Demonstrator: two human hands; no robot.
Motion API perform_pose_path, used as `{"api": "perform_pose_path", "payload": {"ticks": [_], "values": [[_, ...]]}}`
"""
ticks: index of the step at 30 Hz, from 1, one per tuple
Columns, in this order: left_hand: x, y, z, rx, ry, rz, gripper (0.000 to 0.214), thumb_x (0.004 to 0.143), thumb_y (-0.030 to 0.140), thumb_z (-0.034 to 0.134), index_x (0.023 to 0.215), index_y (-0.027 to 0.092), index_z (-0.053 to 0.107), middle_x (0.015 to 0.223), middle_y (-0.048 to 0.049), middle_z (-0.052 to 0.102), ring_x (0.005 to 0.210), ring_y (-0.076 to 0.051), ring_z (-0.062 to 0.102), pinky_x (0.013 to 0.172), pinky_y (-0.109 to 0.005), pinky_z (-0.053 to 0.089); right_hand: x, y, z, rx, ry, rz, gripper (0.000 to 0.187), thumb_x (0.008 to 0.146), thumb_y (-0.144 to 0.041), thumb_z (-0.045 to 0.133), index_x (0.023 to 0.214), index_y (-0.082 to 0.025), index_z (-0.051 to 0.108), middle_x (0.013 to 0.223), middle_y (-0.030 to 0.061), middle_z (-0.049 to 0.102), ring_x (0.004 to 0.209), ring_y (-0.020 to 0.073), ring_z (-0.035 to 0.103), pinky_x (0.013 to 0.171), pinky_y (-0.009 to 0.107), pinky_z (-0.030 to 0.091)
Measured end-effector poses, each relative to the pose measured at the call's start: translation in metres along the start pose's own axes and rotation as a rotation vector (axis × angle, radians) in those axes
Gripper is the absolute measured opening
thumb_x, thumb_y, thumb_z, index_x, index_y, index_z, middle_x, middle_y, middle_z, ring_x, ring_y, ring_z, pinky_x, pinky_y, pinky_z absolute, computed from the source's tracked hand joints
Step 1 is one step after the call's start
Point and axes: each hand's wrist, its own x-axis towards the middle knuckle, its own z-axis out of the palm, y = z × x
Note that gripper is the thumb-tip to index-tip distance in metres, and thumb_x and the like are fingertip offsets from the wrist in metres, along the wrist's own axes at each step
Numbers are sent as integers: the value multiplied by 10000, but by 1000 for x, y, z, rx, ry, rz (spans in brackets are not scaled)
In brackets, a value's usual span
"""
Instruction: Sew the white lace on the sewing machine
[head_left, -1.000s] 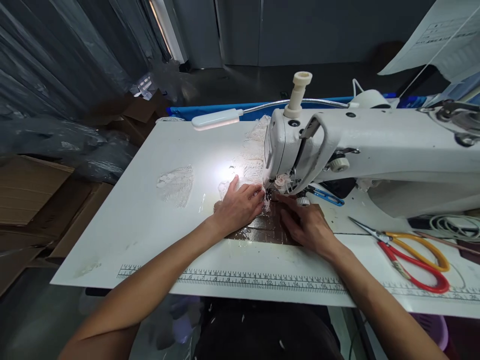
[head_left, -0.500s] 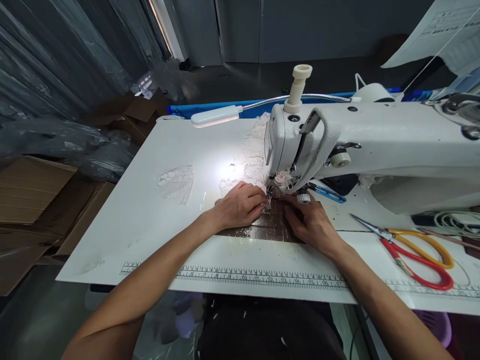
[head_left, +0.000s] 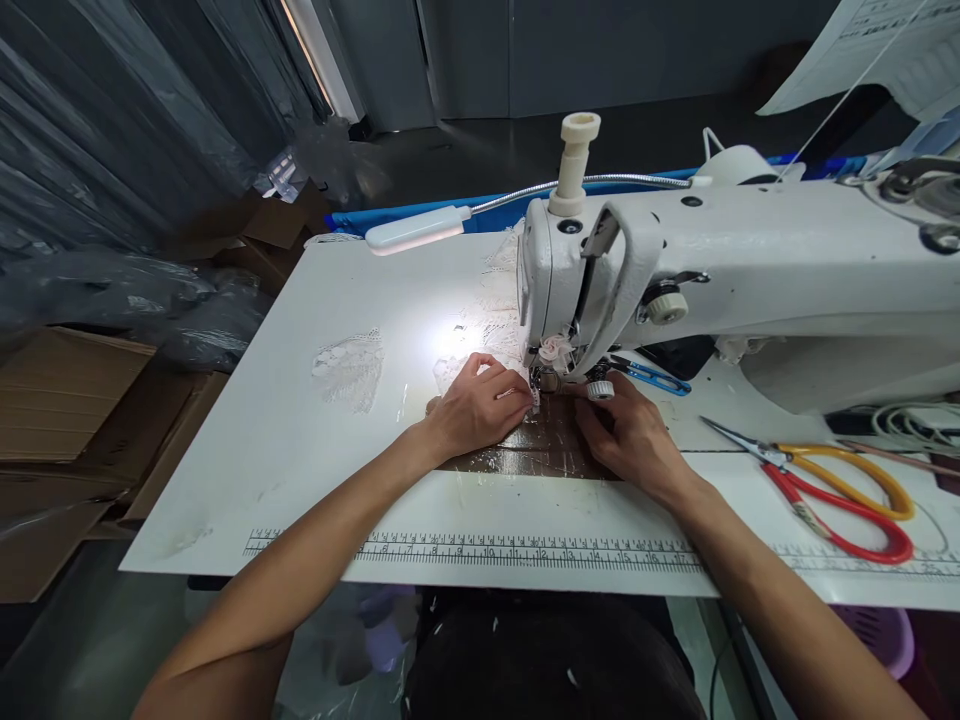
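A white sewing machine point(head_left: 720, 270) stands on the white table point(head_left: 300, 440). Pale lace fabric point(head_left: 495, 320) runs under its needle and presser foot point(head_left: 546, 380). My left hand point(head_left: 476, 408) lies just left of the needle, fingers curled and pinching the lace edge. Just right of the needle rests my right hand point(head_left: 630, 435), fingers bent and pressing down on the lace by the foot; its fingertips are partly hidden. Both hands rest on a brown taped patch point(head_left: 540, 455) of the table.
A loose lace scrap point(head_left: 349, 368) lies to the left. Red and yellow scissors point(head_left: 832, 490) and blue snips point(head_left: 651, 376) lie to the right, with cables point(head_left: 915, 425) beyond. A gooseneck lamp point(head_left: 412, 228) lights the work. A printed ruler point(head_left: 525, 550) runs along the front edge. Cardboard boxes point(head_left: 67, 400) stand at left.
My left hand's fingers have curled in from flat to a pinch at the needle. Both hands have edged slightly towards the presser foot. The view has shifted a little.
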Motion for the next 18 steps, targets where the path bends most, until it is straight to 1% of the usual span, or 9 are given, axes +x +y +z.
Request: {"api": "perform_pose_path", "payload": {"ticks": [3, 6, 9, 11, 13, 15, 17, 18], "values": [[1, -1, -2, 53, -46, 51, 204, 966, 196, 463, 846, 181, 628, 906, -8, 698, 754, -105, 603, 883, -367, 446, 1, 0, 0, -10, 3, -9, 235, 892, -238, 452, 811, -202, 670, 893, 68, 604, 768, 188, 593, 696, 333, 491], [0, -2, -5, 61, -100, 112, 200, 964, 222, 465, 872, 184, 639, 946, -27, 693, 781, -123, 609, 851, -360, 461, 4, 4, -5, -29, 19, -16, 234, 893, -243, 454, 831, -195, 675, 903, 76, 617, 779, 190, 601, 690, 322, 493], [-3, -3, -10, 60, -148, 181, 182, 955, 275, 492, 944, 183, 649, 1005, -53, 683, 849, -153, 618, 858, -369, 465, 10, 14, -19, -60, 28, -4, 235, 893, -262, 460, 929, -192, 682, 910, 84, 634, 807, 204, 613, 699, 324, 502], [-4, -4, -14, 64, -157, 204, 187, 953, 293, 499, 977, 181, 646, 1036, -60, 677, 884, -164, 620, 893, -386, 457, 14, 23, -32, -118, 20, 2, 265, 886, -271, 460, 1011, -186, 677, 935, 97, 649, 857, 232, 621, 727, 352, 507], [-4, -4, -18, 74, -141, 209, 183, 954, 290, 498, 987, 178, 639, 1066, -66, 670, 903, -169, 620, 905, -395, 450, 16, 34, -43, -218, 19, -7, 306, 880, -282, 451, 1062, -177, 673, 977, 114, 656, 941, 272, 613, 775, 394, 502], [-5, -5, -22, 79, -106, 191, 173, 949, 276, 498, 976, 173, 635, 1058, -71, 667, 875, -167, 616, 863, -382, 460, 15, 44, -50, -317, 10, -28, 345, 887, -305, 428, 1090, -166, 669, 1008, 132, 651, 991, 303, 592, 795, 422, 493], [-6, -4, -26, 58, -94, 164, 162, 938, 254, 498, 927, 164, 632, 995, -71, 669, 812, -158, 601, 791, -356, 468, 11, 53, -52, -389, -15, -44, 381, 899, -344, 408, 1112, -152, 659, 998, 151, 640, 979, 321, 578, 772, 431, 492], [-7, -4, -27, 34, -109, 157, 159, 931, 241, 497, 902, 160, 630, 955, -67, 667, 785, -155, 590, 762, -344, 468, 10, 57, -51, -424, -33, -49, 399, 902, -368, 405, 1120, -145, 653, 983, 160, 634, 960, 327, 573, 755, 435, 490]]}}
